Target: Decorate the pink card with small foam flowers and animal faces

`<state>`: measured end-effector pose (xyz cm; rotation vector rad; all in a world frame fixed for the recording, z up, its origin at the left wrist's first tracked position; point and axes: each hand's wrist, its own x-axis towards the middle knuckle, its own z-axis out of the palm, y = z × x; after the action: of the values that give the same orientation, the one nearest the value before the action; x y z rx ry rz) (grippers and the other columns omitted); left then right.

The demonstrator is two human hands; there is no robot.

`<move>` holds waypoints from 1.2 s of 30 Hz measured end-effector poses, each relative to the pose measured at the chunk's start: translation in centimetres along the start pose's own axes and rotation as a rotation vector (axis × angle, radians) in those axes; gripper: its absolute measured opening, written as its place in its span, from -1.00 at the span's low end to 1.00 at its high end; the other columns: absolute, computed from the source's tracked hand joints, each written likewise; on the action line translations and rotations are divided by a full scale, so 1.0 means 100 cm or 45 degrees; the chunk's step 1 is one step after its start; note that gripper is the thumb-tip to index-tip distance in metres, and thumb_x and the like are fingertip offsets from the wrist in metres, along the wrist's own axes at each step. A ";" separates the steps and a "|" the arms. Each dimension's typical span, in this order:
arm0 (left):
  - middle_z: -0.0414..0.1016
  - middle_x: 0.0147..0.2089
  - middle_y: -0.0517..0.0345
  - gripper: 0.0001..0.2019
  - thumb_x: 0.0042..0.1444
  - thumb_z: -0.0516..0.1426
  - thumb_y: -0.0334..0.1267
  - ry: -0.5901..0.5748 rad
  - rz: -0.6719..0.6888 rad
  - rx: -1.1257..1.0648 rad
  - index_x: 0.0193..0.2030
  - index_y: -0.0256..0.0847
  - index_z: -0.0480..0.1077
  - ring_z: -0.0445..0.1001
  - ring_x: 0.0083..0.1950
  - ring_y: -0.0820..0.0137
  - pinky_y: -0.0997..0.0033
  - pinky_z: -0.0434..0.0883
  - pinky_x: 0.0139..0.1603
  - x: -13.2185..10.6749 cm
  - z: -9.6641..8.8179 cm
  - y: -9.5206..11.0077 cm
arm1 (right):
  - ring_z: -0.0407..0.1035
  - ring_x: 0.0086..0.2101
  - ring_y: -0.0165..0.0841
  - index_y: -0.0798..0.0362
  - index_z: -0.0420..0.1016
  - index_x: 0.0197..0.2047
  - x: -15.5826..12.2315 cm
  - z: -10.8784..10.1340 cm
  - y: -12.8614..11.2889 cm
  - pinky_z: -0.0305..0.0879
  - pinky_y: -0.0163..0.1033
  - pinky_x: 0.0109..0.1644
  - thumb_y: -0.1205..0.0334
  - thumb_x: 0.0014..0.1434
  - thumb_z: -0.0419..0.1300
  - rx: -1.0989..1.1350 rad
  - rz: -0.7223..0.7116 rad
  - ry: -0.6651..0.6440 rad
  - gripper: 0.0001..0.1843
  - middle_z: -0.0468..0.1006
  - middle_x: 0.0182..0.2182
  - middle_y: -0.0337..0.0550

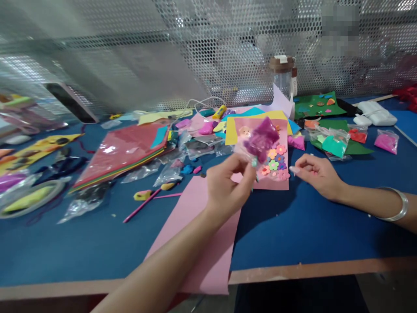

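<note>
My left hand [226, 184] is closed on the lower end of a small clear plastic bag of purple clay [263, 137]. The bag is raised and a little blurred, hiding part of the pink card [272, 183] behind it. Colourful flower shapes [273, 164] and a small face-like piece [244, 131] are on that card. To the card's right, my right hand [321, 176] is low over the blue table with its fingers pinched together. Whatever may be between those fingertips is too small to make out. Under my left wrist and forearm is a pink sheet [208, 243].
Left of centre is a bag of coloured sheets [124, 148]; pencils [143, 205] lie in front. Clay packets [335, 143], a green decorated sheet [321, 105] and a white case [378, 114] are at right. A brown-lidded bottle [282, 74] stands by the perforated metal screen [215, 52].
</note>
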<state>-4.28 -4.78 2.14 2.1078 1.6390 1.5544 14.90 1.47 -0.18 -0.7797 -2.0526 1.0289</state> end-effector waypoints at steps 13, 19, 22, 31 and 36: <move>0.25 -0.64 0.28 -0.83 0.09 -0.10 -0.44 -0.466 0.764 0.260 -0.49 -0.24 0.18 0.22 -0.65 0.53 0.47 0.15 -0.58 -0.018 0.018 0.018 | 0.06 -0.71 -0.49 0.10 0.22 -0.59 -0.013 0.004 -0.002 -0.14 -0.31 -0.56 0.02 0.23 -0.23 -0.797 -0.721 -0.165 -0.51 0.23 -0.77 -0.26; 0.27 -0.64 0.22 -0.82 0.10 -0.11 -0.41 -0.546 0.667 0.207 -0.48 -0.26 0.21 0.16 -0.64 0.53 0.49 0.14 -0.61 -0.017 0.020 0.013 | 0.07 -0.71 -0.47 0.08 0.22 -0.64 -0.013 0.005 -0.003 -0.08 -0.28 -0.55 0.34 0.19 -0.16 -0.883 -1.031 -0.036 -0.60 0.27 -0.77 -0.25; 0.28 -0.63 0.21 -0.82 0.09 -0.11 -0.41 -0.539 0.678 0.190 -0.47 -0.28 0.22 0.16 -0.64 0.53 0.50 0.15 -0.60 -0.017 0.019 0.015 | 0.08 -0.71 -0.47 0.08 0.24 -0.63 -0.015 0.006 -0.003 -0.05 -0.28 -0.55 0.35 0.17 -0.14 -0.898 -1.086 0.006 -0.63 0.28 -0.77 -0.24; 0.19 -0.74 0.29 -0.82 -0.04 -0.04 -0.38 -0.229 0.600 0.409 -0.63 -0.22 0.16 0.15 -0.70 0.55 0.52 0.11 -0.62 -0.017 0.016 0.016 | 0.06 -0.74 -0.49 0.08 0.23 -0.73 -0.016 0.007 -0.009 -0.04 -0.29 -0.61 0.37 0.10 -0.04 -1.072 -1.171 0.107 -0.61 0.24 -0.83 -0.26; 0.33 -0.62 0.22 -0.83 0.00 -0.05 -0.36 -0.283 0.398 0.222 -0.57 -0.26 0.22 0.26 -0.61 0.55 0.56 0.19 -0.57 -0.015 0.012 0.016 | 0.06 -0.73 -0.52 0.09 0.24 -0.72 -0.018 0.009 -0.009 -0.09 -0.31 -0.60 0.35 0.10 -0.01 -1.023 -1.200 -0.008 -0.63 0.26 -0.81 -0.30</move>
<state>-2.25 -5.97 1.49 2.6247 1.4744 1.2191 15.01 -0.70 -0.39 -0.0676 -2.4121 -0.3352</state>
